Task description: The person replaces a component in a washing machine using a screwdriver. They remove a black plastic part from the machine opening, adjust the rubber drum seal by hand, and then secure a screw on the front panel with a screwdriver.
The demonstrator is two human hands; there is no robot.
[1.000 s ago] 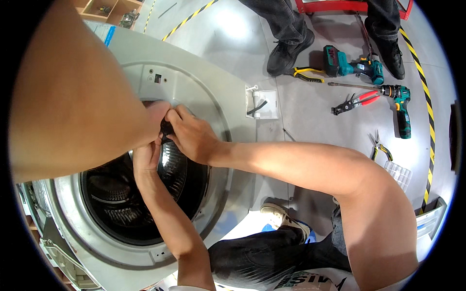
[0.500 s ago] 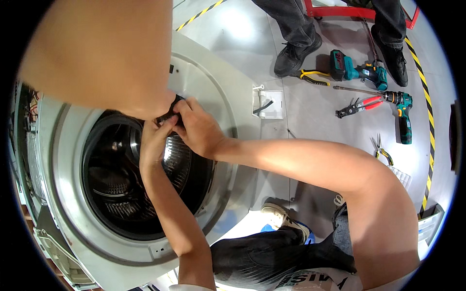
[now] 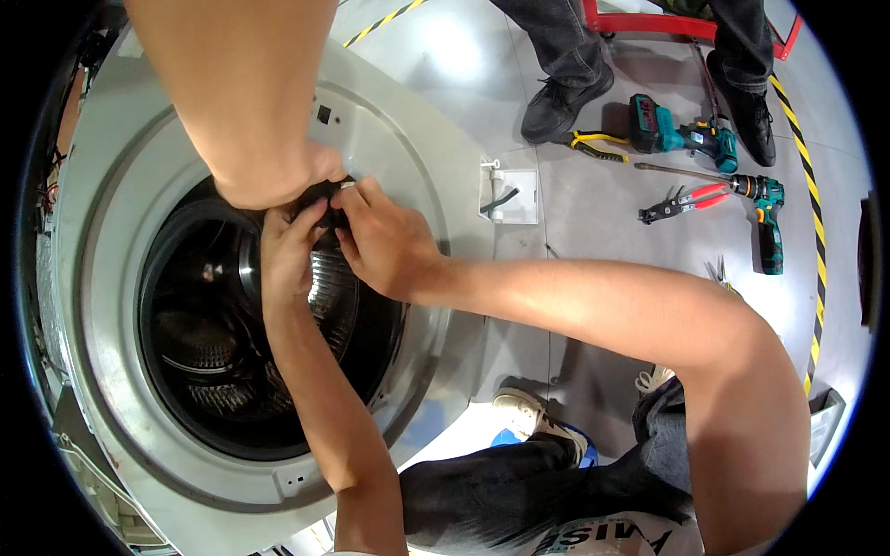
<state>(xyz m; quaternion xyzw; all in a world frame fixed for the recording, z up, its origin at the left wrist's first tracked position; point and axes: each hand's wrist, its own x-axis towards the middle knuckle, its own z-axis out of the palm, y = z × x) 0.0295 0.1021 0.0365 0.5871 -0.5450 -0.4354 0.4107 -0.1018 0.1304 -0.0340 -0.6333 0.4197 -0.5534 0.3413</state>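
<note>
Both my hands work at the far rim of a front-loading washing machine's round opening, on its black rubber door seal point(image 3: 156, 371). My left hand point(image 3: 289, 246) pinches the seal's edge between thumb and fingers. Close beside it, my right hand point(image 3: 389, 236) is closed on the same edge, with the fingertips curled over it. Another person's hand point(image 3: 269, 176) reaches in from the top and presses at the seal right against my fingers. The fingertips and the gripped stretch of rubber are partly hidden. Inside the ring shows the shiny metal drum point(image 3: 199, 347).
A pale front panel point(image 3: 111, 408) surrounds the opening. On the tiled floor to the right lie a cordless drill point(image 3: 768, 208), another power tool point(image 3: 658, 125), red-handled pliers point(image 3: 686, 202) and yellow-handled pliers point(image 3: 598, 144). A white tray point(image 3: 519, 208) lies nearer. The co-worker's shoes point(image 3: 565, 102) stand beyond.
The co-worker's arm has drawn back a little toward the far side, baring more of the panel. My hands keep their grip on the seal. The view has shifted slightly.
</note>
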